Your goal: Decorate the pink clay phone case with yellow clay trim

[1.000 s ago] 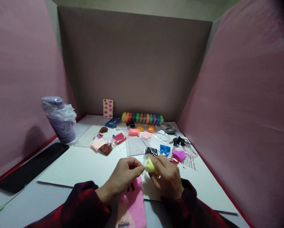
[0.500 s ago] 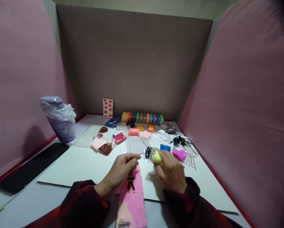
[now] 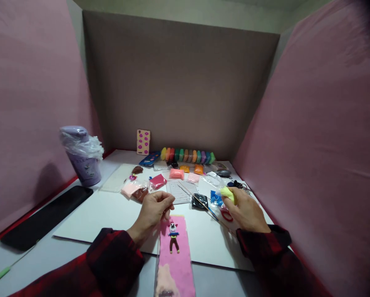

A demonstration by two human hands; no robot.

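Beyond the fingers [image 3: 166, 201] stands a brown-grey panel [image 3: 179, 90], a pale wall [image 3: 185, 20] above it; pink side walls [image 3: 315, 123] flank the fingers; a white table [image 3: 64, 264] lies beneath. Light is dim.

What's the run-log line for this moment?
left hand: near pink panel, grasp unclear | right hand: holding yellow packet | small figure: on panel

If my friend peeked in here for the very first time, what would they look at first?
Probably the little figure with brown legs and a blue top, lying on the pink panel at the bottom middle. Next might be the bright yellow packet in the right hand, over the right side of the white board. Behind everything, a rainbow row of packets runs along the back.
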